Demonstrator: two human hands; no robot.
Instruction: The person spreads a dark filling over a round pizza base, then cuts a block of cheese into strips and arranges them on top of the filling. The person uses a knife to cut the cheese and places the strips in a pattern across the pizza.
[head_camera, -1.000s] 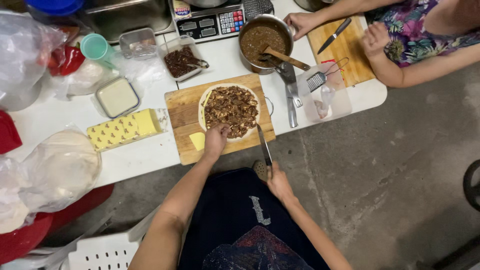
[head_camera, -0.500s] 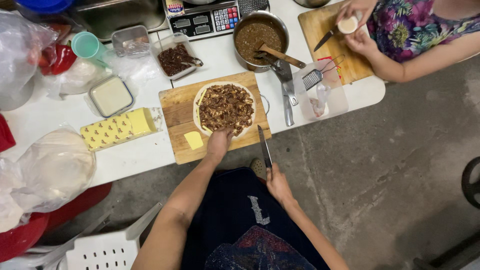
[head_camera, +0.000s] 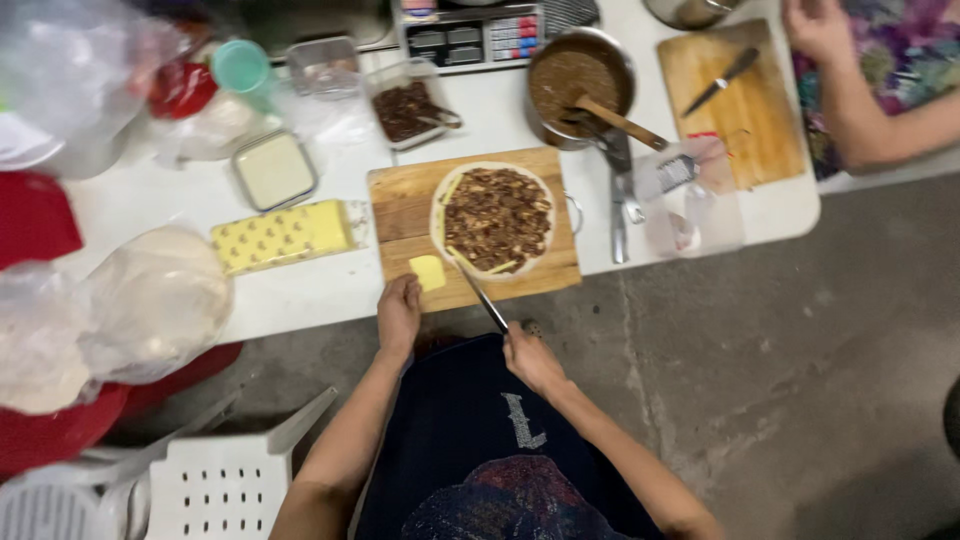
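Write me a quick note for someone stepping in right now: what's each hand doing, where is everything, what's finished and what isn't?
Left hand: empty, resting on the near edge of the wooden cutting board, beside a small cheese piece.
Right hand: holds a knife, tip at the near rim of the flatbread.
Done: flatbread lies flat on the board, spread with brown filling, a few cheese strips at its edge.
Left: most of the cheese block remains uncut on the table, left of the board; the flatbread is open, not folded.
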